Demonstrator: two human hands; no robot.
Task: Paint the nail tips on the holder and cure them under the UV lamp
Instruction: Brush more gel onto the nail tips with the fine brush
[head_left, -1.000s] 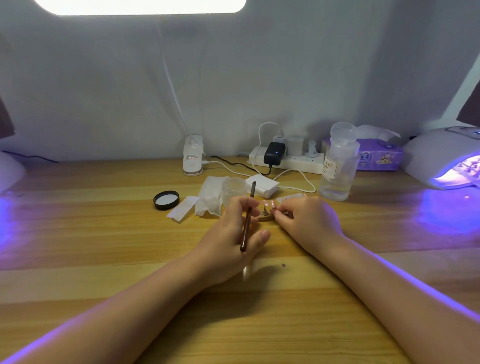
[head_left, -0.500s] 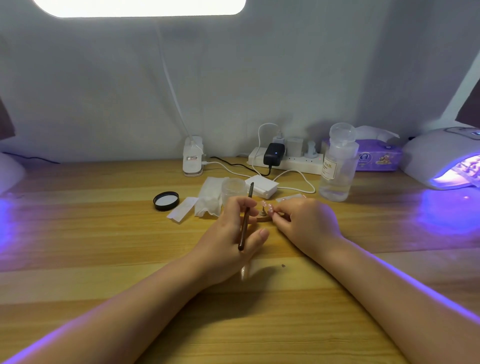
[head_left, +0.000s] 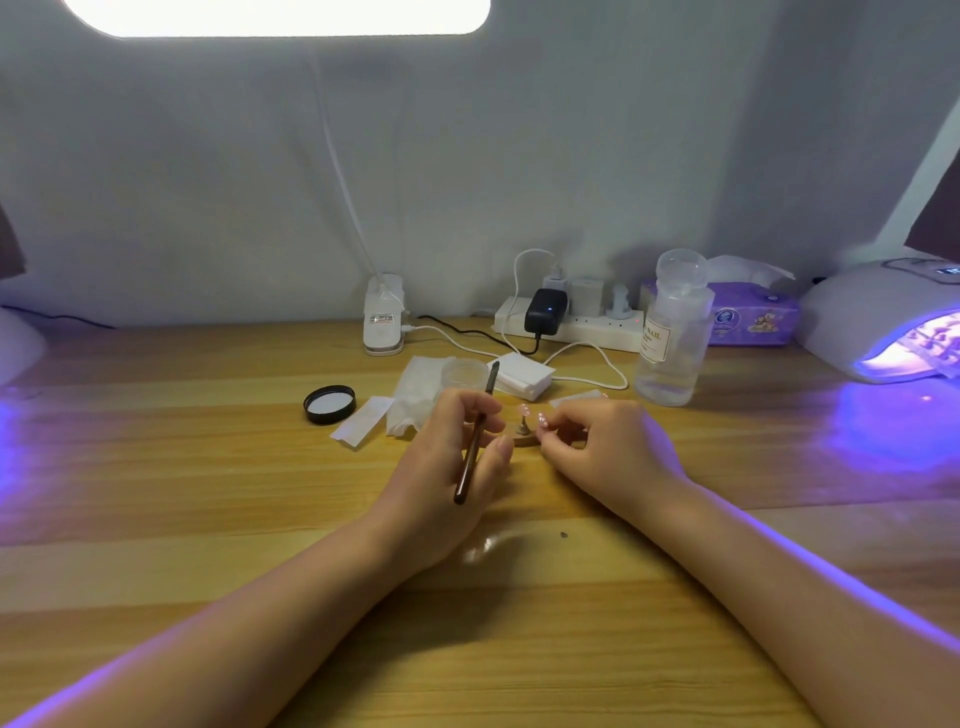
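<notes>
A small wooden nail-tip holder (head_left: 524, 439) stands on the wooden table (head_left: 208, 493) between my hands, with pale pink nail tips (head_left: 523, 411) on little posts. My left hand (head_left: 452, 467) grips a brown nail brush (head_left: 475, 441) that slants upward, its tip pointing away from me. My right hand (head_left: 608, 447) has its fingers curled at the holder's right side and pinches a nail tip (head_left: 543, 420) there. A white UV lamp (head_left: 893, 322) glows purple at the far right.
Behind the hands lie a small clear jar (head_left: 464, 371), its black lid (head_left: 329, 404), crumpled wipes (head_left: 415, 395), a white box (head_left: 522, 375), a clear liquid bottle (head_left: 675, 332), a power strip (head_left: 571, 325) with cables and a purple tissue pack (head_left: 748, 322). Another lamp glows at the left edge.
My right hand has drawn slightly back toward me at the holder, showing more of the nail tips. The brush in my left hand has barely shifted.
</notes>
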